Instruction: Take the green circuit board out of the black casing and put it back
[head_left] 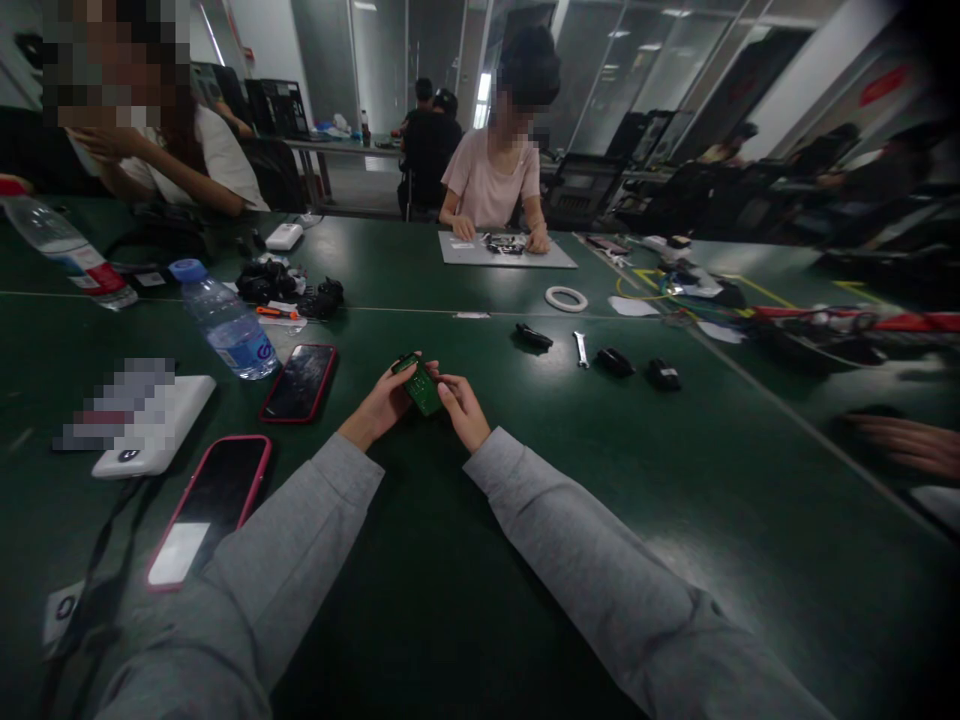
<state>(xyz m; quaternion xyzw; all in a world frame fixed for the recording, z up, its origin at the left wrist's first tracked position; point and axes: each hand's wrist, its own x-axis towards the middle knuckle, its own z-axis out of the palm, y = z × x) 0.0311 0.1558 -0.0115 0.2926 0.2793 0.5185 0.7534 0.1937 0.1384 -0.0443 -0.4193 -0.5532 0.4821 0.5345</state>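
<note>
A small green circuit board (420, 388) is held up over the green table in front of me. My left hand (384, 402) is closed round its left side, with the thumb lying on the face of the board. At the right edge, my right hand (463, 408) pinches the board between thumb and fingers. Part of the board's dark upper end shows above my left thumb. Small parts on the board are too fine to make out.
Left of my arms lie two phones (300, 384), a white power bank (161, 430) and a water bottle (229, 325). Right of the board are a wrench (580, 350), several black parts (616, 362) and a tape roll (566, 299). Opposite, a person works at a grey mat (480, 256).
</note>
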